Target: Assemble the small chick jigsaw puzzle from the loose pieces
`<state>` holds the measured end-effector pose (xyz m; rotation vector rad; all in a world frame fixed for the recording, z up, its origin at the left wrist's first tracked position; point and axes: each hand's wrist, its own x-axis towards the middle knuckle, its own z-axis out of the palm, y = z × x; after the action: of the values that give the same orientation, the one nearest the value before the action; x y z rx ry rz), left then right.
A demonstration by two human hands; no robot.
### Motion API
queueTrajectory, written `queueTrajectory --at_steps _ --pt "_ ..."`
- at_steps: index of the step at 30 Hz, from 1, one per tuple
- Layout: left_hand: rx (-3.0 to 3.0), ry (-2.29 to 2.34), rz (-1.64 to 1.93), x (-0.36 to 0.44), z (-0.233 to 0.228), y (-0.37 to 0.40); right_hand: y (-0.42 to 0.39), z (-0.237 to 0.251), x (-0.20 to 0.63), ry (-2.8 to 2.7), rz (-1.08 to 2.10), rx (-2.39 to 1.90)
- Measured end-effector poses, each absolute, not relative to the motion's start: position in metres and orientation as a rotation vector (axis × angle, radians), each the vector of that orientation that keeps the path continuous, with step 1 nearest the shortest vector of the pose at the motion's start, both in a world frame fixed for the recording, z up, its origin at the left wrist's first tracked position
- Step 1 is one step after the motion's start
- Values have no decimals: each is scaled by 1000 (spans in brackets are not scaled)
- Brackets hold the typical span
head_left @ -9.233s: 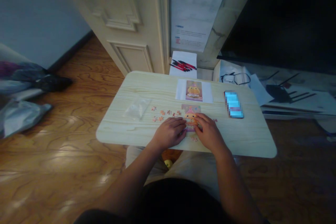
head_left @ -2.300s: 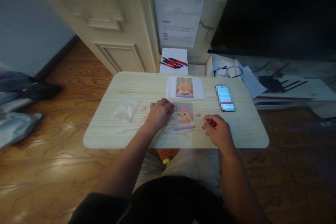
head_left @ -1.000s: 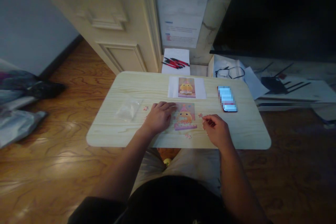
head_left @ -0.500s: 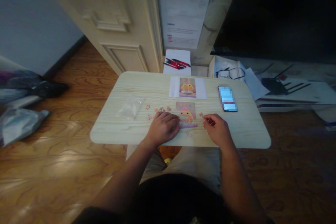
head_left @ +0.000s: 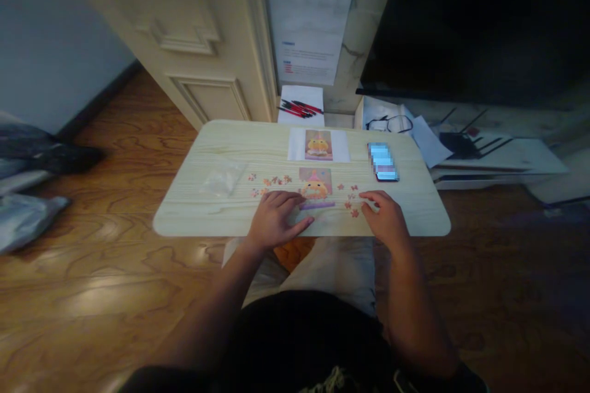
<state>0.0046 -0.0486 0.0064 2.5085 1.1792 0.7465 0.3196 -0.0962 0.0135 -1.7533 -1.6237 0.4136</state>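
A partly assembled jigsaw puzzle (head_left: 322, 175) with a cartoon figure in a pink hat lies on the small wooden table (head_left: 184, 209). A separate purple strip of puzzle (head_left: 318, 205) sits just below it. My left hand (head_left: 278, 219) rests at the puzzle's lower left, fingers and thumb spread, the fingertips at its edge. At the right, my right hand (head_left: 386, 219) is beside several loose puzzle pieces (head_left: 354, 213), its thumb and forefinger apart, with nothing visible between them. More loose pieces (head_left: 275, 181) lie above my left hand, some partly hidden by it.
Behind the puzzle is a sheet with a reference picture (head_left: 318, 145). A phone (head_left: 383, 163) lies at the right, a clear plastic bag (head_left: 224, 179) at the left. Red and black pens (head_left: 300, 108) lie on a white surface beyond the table, with eyeglasses (head_left: 389, 123) farther right.
My right hand has let go of a puzzle piece and drawn slightly away, showing several pieces beside it. My left fingers and thumb have spread. The camera view has shifted a little.
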Motion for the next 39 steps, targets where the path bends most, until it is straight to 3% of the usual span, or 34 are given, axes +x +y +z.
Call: queueTrajectory --at_steps 19,39 --pt "2570 1170 687 15 -2 -80 -120 -2 239 -1894 409 -1667" --pt "2634 991 769 21 -5 -45 -77 1 239 -2036 357 -1479"
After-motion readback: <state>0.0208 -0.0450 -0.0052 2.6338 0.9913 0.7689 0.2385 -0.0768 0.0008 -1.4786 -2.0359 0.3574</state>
